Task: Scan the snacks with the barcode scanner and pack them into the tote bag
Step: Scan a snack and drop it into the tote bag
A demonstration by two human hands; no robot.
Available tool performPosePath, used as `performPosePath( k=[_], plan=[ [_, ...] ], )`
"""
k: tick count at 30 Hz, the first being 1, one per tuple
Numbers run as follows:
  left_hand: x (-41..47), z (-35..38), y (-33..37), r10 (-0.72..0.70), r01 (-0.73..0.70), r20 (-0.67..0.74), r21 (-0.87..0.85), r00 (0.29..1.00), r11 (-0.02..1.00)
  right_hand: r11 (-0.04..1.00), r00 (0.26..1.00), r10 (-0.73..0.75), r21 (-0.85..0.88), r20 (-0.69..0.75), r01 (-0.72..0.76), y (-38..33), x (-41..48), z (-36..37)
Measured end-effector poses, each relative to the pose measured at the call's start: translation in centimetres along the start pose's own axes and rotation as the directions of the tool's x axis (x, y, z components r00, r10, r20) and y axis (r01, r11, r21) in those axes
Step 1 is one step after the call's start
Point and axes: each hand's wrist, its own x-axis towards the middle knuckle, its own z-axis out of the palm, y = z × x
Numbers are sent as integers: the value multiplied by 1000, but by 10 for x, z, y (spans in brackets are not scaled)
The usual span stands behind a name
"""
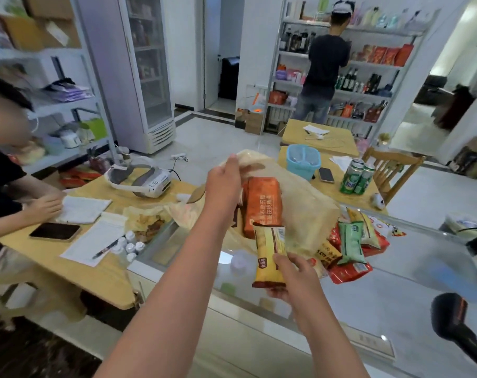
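Seemingly partway: left hand (223, 181) pinches the rim of the tote bag (308, 203), right hand (289, 274) clasps a yellow snack (268, 257); orange pack (263, 205) inside, snack pile (351, 246) waiting beyond right fingers

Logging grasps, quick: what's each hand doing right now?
Left hand: grips the rim of the translucent beige tote bag.
Right hand: holds the yellow snack packet.

Nothing fancy here: the left hand (223, 184) and right hand (291, 276) are both bare, and so are the forearms (174, 274). They're uncovered right down to the bottom edge of the shot, so any sleeve sits out of view.
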Motion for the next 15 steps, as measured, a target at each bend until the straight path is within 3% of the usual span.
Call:
performPosePath(
  k=[5, 10, 15],
  plan=[
    [-9, -17, 9, 55, -57, 25, 125, 998, 990, 997, 997, -71, -3, 12, 71, -12, 21, 20],
    [-14, -27, 12, 17, -28, 61, 182, 998, 983, 995, 996, -89, -44, -9, 89, -23, 48, 26],
    [-14, -24, 12, 48, -51, 19, 227, 999, 973, 978, 983, -182, -107, -34, 177, -45, 80, 31]
  ],
)
